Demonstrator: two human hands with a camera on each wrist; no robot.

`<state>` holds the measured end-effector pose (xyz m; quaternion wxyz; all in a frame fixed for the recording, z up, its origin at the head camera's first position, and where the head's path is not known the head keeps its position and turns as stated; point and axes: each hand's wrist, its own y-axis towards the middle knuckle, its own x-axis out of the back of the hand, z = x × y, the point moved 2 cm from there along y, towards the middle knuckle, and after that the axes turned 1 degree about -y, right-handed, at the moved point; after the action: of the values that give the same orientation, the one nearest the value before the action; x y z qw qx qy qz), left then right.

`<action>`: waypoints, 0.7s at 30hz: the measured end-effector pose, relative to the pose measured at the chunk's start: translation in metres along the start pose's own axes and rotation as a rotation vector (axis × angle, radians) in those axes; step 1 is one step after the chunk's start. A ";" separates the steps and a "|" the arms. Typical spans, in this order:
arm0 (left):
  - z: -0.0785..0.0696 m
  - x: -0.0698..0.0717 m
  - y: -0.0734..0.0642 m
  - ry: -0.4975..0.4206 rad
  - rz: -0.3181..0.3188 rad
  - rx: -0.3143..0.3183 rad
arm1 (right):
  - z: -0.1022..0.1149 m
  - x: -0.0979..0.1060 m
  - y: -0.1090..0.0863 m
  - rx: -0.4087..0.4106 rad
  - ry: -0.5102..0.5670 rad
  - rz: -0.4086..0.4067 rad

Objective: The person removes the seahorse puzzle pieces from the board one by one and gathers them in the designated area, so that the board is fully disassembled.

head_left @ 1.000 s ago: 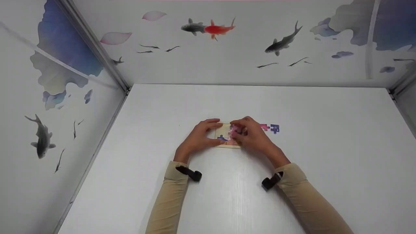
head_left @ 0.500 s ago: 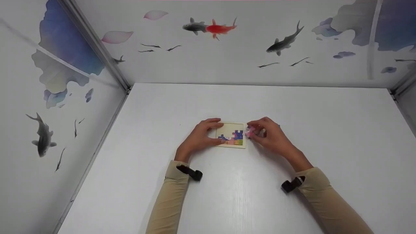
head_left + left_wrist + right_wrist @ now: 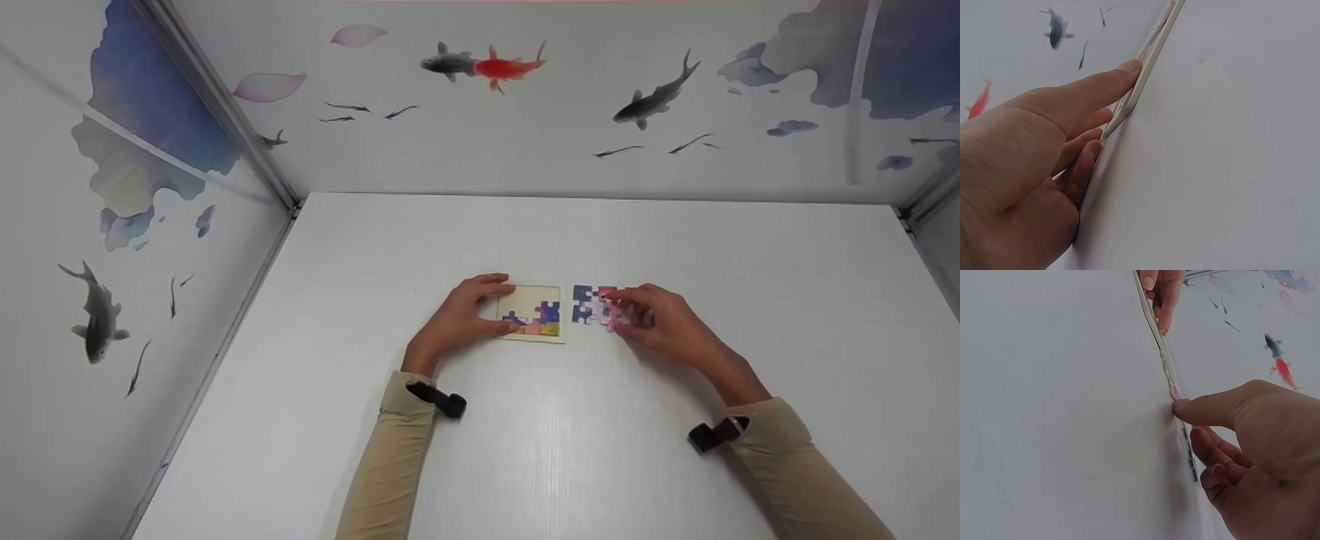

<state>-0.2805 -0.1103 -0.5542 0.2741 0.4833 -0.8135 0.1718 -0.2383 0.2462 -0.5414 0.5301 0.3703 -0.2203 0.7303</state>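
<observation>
A shallow square puzzle tray (image 3: 534, 292) of pale wood lies on the white table, with several joined blue, pink and yellow-green pieces (image 3: 549, 312) along its near part and right side. My left hand (image 3: 466, 311) holds the tray's left side, thumb on the near edge and fingers at the far one. In the left wrist view, the thumb (image 3: 1123, 73) lies on the tray's rim. To the right of the tray, my right hand (image 3: 664, 322) pinches a pink puzzle piece (image 3: 614, 318) between thumb and fingers, low over the loose pieces. Fingers partly hide that piece.
Loose blue, green and pink puzzle pieces (image 3: 583, 303) lie close together just right of the tray; the right hand covers some of them. White panels (image 3: 555, 150) with painted fish stand behind the table and at its left.
The right hand has moved right from over the tray, carrying the pink puzzle piece to the loose pieces, and uncovered the tray's right side. The left hand has stayed on the tray.
</observation>
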 end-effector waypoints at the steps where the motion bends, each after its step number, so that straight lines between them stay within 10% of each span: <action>1: 0.000 0.000 0.000 0.001 -0.001 0.002 | 0.000 0.000 0.000 -0.006 0.007 0.004; 21: 0.002 0.001 0.001 -0.003 0.006 -0.028 | -0.001 -0.001 0.000 0.004 0.007 -0.009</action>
<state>-0.2820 -0.1118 -0.5556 0.2793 0.4773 -0.8176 0.1604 -0.2383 0.2459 -0.5426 0.5335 0.3696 -0.2153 0.7297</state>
